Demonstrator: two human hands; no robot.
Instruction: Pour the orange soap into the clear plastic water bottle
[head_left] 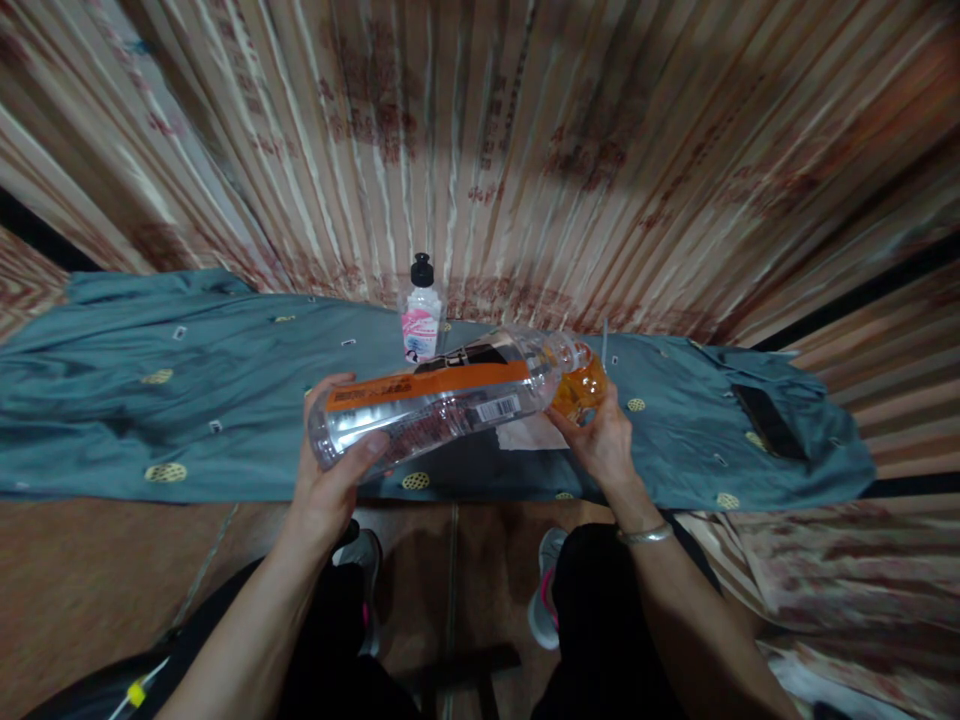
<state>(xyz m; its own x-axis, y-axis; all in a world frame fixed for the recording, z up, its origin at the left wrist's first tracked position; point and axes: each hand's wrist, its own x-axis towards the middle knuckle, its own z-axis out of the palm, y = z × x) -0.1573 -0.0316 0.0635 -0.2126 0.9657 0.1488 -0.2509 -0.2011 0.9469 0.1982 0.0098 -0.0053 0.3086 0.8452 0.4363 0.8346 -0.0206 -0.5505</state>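
Note:
My left hand (334,465) is wrapped around the base of a large clear plastic bottle (450,405) with an orange, black and silver label. The bottle lies almost level, its neck pointing right and slightly up. In my right hand (600,435) is a small transparent container (583,388) with orange contents, right at the large bottle's neck. Whether the two openings touch, I cannot make out. A thin pale stick or tube (604,340) rises behind the container. A white bottle (421,318) with a pink label and black cap stands upright behind the large bottle.
A green patterned cloth (247,400) covers the narrow table. White paper (529,433) lies under my hands, and a dark phone-like slab (769,422) rests at the right. Pleated curtain (480,150) hangs close behind. A dark stool-like frame (472,668) is on the floor between my legs.

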